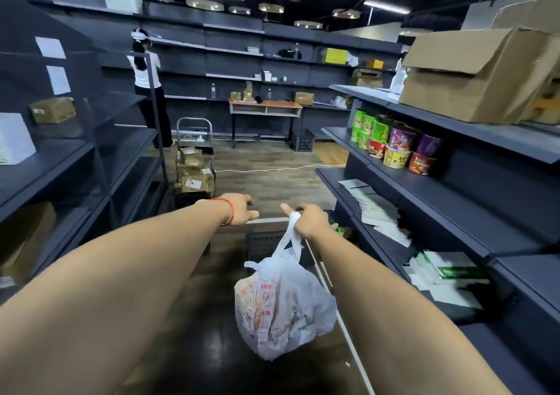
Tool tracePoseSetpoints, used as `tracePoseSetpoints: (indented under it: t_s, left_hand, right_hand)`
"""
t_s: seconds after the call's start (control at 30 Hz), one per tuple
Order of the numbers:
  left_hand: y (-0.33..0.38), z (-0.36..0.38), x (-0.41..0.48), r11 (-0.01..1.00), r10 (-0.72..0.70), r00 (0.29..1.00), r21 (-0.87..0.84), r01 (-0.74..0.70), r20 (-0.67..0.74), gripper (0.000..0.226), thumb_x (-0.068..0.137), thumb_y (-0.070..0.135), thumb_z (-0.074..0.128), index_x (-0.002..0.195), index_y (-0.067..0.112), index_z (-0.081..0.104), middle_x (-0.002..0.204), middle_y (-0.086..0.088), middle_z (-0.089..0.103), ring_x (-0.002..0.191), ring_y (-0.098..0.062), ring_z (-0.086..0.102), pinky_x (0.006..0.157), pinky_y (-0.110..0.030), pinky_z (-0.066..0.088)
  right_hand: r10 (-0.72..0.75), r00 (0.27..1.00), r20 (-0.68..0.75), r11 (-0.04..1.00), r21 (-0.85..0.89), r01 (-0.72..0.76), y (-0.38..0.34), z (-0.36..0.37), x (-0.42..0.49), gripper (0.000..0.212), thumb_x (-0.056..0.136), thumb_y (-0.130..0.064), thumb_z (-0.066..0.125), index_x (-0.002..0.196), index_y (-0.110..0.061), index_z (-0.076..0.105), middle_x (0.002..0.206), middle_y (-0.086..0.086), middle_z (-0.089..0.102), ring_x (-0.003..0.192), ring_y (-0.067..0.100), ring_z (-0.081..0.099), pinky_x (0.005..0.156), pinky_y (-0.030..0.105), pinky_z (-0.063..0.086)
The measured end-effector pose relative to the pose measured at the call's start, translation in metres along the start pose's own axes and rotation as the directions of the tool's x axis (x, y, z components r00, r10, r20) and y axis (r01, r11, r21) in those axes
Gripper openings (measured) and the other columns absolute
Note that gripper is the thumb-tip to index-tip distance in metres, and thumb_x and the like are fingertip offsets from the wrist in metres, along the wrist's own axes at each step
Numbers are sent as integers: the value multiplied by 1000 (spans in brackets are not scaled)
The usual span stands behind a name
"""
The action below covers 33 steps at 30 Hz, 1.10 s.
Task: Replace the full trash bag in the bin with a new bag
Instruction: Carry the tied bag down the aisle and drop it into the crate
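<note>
R hand (309,220) fingers grip knotted top of the full white plastic trash bag (281,306); it hangs vertical, just your side of the black mesh bin (260,243). L hand (239,208) loose, empty, over bin's left edge

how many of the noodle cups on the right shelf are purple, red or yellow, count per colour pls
purple cups: 2
red cups: 2
yellow cups: 1
total: 5
</note>
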<state>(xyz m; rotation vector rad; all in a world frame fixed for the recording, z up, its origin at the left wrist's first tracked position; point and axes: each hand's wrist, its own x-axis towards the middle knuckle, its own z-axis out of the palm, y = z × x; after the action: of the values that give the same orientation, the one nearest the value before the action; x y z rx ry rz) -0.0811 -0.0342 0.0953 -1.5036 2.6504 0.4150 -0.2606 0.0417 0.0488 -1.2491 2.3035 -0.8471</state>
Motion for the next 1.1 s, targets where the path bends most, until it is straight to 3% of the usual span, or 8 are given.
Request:
tracePoseSetpoints:
  t_s: [0.1,0.23,0.37,0.5,0.67,0.8,0.93,1.1]
  left_hand:
    - [5,-3,45,1000,12,1000,-5,-12,23,57,96,47,45,145,18,37,145,-12,47,133,-32,44,108,-37,36]
    - [10,-8,115,1000,12,1000,-14,-12,28,58,96,48,45,145,18,38,146,-11,46,134,-32,43,107,-37,36]
    - [12,-11,190,999,-23,999,-39,24,27,55,95,48,45,142,20,40,146,-11,46,133,-31,44,109,-39,38]
    - [5,-5,264,994,-60,998,-95,57,-18,57,90,56,47,139,26,45,145,-6,48,133,-29,44,110,-50,35]
    - [-8,8,343,993,-73,996,-86,77,40,59,89,57,46,139,28,44,146,-5,47,134,-29,42,109,-54,35]
    - [-22,6,417,995,-50,997,-83,55,61,60,88,59,46,139,27,44,147,-4,46,135,-29,41,109,-54,34]
    - [-33,-2,489,996,-8,999,-84,12,50,59,90,58,45,141,27,42,148,-3,45,135,-29,41,110,-52,34]
    - [-46,-19,560,994,42,997,-107,-34,68,58,89,57,44,140,29,43,148,-2,45,136,-28,40,111,-53,33]
  right_hand:
    - [11,1000,21,1000,-14,-11,-1,6,49,76,78,-79,45,124,-21,60,133,7,58,133,35,40,113,60,21]
    - [-7,999,45,1000,-16,8,-2,15,119,86,72,-82,45,128,-19,57,133,10,58,130,34,44,111,57,29]
    - [-39,996,82,997,-59,44,0,25,196,86,69,-85,46,120,-17,62,129,11,61,127,36,48,108,57,34]
    - [-59,996,65,995,-71,64,0,31,267,83,71,-85,47,120,-20,61,126,11,62,123,38,49,104,54,40]
    - [-60,997,44,996,-64,62,2,48,340,81,70,-85,46,114,-20,64,125,9,63,122,35,50,106,56,36]
    - [-24,999,29,993,-113,27,4,58,395,94,63,-93,36,122,-23,62,133,5,59,124,34,49,107,58,35]
    - [9,998,56,993,-119,-2,-1,66,456,69,81,-70,54,130,-21,56,139,7,54,131,33,45,111,57,31]
    - [121,992,31,985,-125,-116,-12,70,520,57,86,-66,52,130,-29,54,135,6,56,135,30,41,115,61,19]
